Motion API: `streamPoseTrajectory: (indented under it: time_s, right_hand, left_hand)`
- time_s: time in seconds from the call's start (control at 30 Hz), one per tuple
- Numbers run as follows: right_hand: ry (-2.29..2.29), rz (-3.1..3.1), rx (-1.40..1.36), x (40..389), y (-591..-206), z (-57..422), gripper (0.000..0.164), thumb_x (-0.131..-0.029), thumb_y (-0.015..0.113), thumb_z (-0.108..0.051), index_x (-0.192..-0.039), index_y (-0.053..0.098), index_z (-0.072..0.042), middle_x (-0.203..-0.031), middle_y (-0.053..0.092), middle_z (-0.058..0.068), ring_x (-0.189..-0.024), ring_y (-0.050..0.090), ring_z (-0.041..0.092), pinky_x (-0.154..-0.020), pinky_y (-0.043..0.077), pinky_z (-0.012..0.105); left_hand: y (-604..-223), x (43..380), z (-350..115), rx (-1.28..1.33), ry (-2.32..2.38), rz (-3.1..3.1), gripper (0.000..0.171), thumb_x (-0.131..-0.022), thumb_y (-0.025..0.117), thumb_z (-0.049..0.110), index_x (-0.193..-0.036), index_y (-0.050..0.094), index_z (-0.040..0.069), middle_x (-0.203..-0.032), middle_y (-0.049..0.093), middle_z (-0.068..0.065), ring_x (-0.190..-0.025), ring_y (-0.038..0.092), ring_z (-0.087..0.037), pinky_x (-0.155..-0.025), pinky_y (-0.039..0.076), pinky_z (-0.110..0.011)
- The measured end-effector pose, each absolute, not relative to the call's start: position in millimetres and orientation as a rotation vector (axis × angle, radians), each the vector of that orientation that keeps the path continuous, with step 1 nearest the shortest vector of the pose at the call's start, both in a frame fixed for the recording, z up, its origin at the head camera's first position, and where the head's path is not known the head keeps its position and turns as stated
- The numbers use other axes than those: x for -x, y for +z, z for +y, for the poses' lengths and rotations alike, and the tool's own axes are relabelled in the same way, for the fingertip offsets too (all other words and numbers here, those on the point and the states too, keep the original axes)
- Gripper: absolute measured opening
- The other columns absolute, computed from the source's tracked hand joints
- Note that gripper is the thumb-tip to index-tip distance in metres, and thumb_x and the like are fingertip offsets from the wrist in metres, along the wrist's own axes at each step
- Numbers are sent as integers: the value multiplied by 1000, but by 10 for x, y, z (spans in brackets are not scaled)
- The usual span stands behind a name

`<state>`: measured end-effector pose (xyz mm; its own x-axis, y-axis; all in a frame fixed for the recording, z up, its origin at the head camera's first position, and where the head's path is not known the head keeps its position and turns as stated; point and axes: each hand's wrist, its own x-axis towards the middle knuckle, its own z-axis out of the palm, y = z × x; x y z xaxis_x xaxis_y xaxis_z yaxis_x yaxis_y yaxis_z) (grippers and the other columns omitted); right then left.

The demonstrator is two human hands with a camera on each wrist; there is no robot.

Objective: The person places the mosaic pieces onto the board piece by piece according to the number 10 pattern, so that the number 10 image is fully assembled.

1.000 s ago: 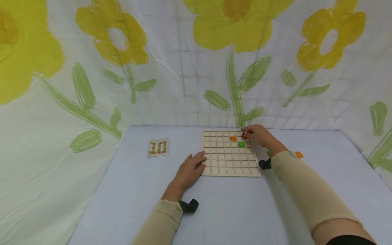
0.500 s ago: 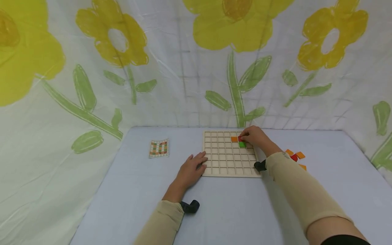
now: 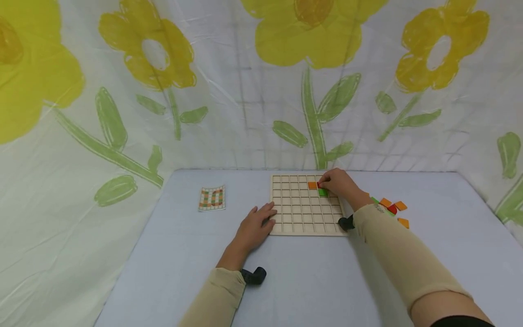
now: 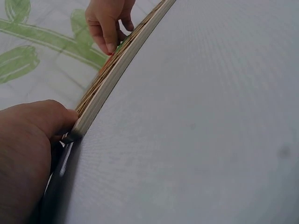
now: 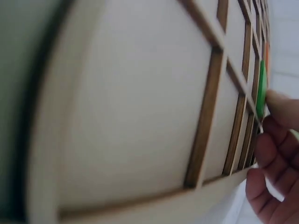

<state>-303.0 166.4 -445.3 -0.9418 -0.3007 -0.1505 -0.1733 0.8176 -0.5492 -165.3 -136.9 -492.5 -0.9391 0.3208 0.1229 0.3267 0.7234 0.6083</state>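
Observation:
A wooden grid board lies on the table. My left hand rests at its left edge with relaxed fingers; in the left wrist view the thumb touches the board's edge. At the upper right of the grid, my right hand has its fingertips on a red square tile, mostly hidden under them. Left of the red tile is an orange tile, and just below it a green tile. The right wrist view shows the fingers bent close by the green tile.
Several loose orange, red and green tiles lie right of the board, partly behind the right forearm. A small card with a coloured grid pattern lies to the left. A flower-printed white sheet hangs behind the table.
My right hand has brought the tilted red tile down and left into the cell beside the orange one; its fingers now cover more of it. The left hand has stayed in place.

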Motion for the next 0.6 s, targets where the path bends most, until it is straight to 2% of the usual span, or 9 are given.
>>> streamPoseTrajectory:
  time_s: [0.1,0.23,0.47,0.6]
  right_hand:
    - [-816,2761,318,2995,-4452,1648,22,-98,61,-19,-110,74,-5,-119,68,17,-114,59,36,-96,51,50]
    - [-794,2736,262,2901,-4436,1615,30,-101,54,-20,-121,68,-2,-127,62,21,-117,57,38,-97,51,50]
    - [-730,2766,387,2635,-4394,1559,44,-104,48,-20,-139,50,8,-139,46,32,-123,48,47,-103,46,56]
    - [-934,2749,282,2501,-4379,1626,55,-105,47,-26,-152,33,0,-146,41,28,-132,44,45,-103,45,58]
  left_hand:
    - [-4922,1647,-1360,540,-1039,-2911,38,-102,54,26,-138,59,15,-155,41,4,-143,39,-16,-125,19,-38]
    - [-4913,1629,-1350,531,-1053,-2915,38,-102,54,26,-138,58,15,-155,41,4,-143,38,-17,-125,20,-39]
    - [-4916,1642,-1355,528,-1051,-2914,38,-101,54,27,-137,59,15,-155,41,5,-143,39,-16,-125,20,-38]
    - [-4895,1648,-1376,535,-1040,-2909,38,-101,55,27,-137,59,15,-155,42,4,-143,40,-17,-125,22,-39]
